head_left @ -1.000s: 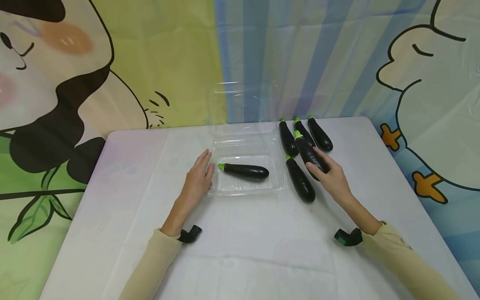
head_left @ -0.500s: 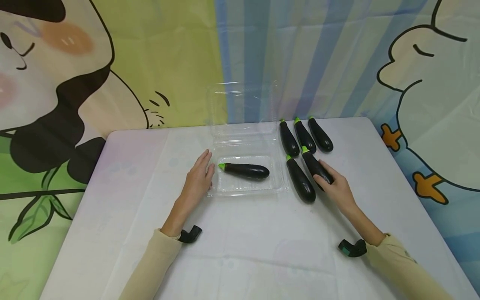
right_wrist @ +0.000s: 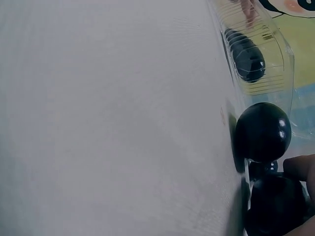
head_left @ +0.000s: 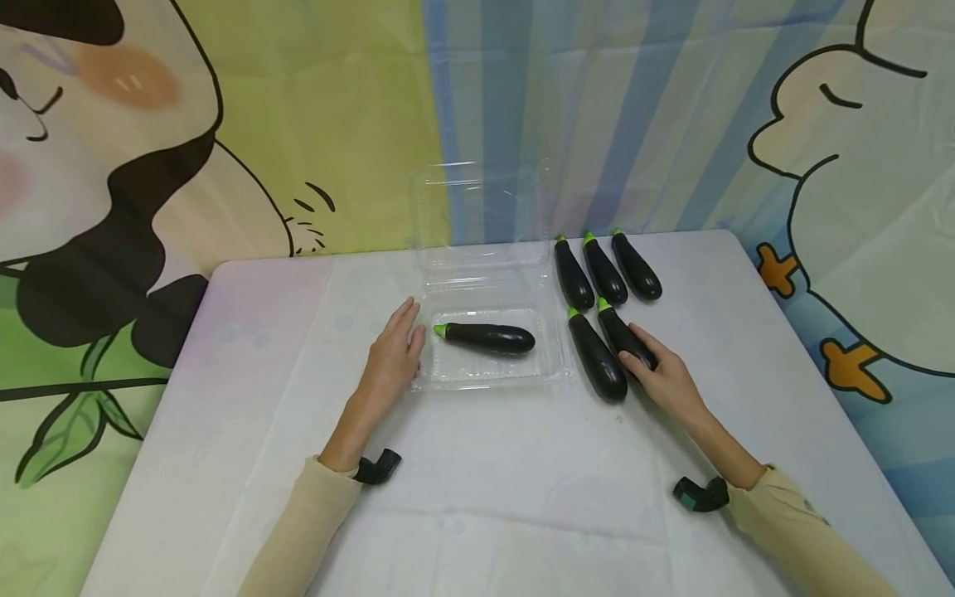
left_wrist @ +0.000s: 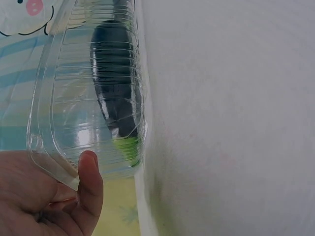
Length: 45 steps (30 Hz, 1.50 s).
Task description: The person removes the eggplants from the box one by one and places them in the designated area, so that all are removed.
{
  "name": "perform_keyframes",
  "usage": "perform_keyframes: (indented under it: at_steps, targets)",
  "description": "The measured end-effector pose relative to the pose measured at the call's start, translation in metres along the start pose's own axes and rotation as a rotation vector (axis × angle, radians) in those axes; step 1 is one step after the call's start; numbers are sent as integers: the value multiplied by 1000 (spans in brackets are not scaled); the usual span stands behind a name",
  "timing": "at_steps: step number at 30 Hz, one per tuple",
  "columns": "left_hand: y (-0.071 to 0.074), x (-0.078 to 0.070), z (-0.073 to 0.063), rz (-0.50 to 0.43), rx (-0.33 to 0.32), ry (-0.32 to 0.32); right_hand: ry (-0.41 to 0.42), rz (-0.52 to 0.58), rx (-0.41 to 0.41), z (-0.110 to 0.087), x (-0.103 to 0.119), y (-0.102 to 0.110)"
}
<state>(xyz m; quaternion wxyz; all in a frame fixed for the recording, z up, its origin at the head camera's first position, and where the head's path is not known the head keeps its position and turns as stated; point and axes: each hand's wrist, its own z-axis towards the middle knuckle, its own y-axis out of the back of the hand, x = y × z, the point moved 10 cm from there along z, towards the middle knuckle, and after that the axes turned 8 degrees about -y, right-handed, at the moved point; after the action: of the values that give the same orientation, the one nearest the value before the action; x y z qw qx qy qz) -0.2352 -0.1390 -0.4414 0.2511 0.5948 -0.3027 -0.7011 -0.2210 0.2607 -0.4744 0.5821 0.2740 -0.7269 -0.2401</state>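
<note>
A dark eggplant with a green cap lies at a slant under my right hand, which grips its thick near end between thumb and fingers. In the right wrist view, the round end of that eggplant shows beside the thumb. Another eggplant lies just left of it. My left hand rests at the left side of a clear plastic clamshell box, fingers extended along it. The left wrist view has the thumb up against the box wall. One eggplant lies crosswise inside the box.
Behind the gripped eggplant, three more eggplants lie side by side toward the table's back edge. The box's clear lid stands raised at the back, near the printed cloth backdrop. A white cloth covers the table.
My right hand has drawn its eggplant from over the back row toward the near right, down beside the front eggplant. My left hand and the box have stayed in place.
</note>
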Motion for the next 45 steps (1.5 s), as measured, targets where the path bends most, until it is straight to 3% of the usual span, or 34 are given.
perform_keyframes:
  at_steps: [22, 45]
  targets:
    - [0, 0, 0, 1, -3, -5, 18, -68, 67, 5, -1, -6]
    - [3, -2, 0, -7, -5, -16, 9, -103, 75, 8, -2, -7]
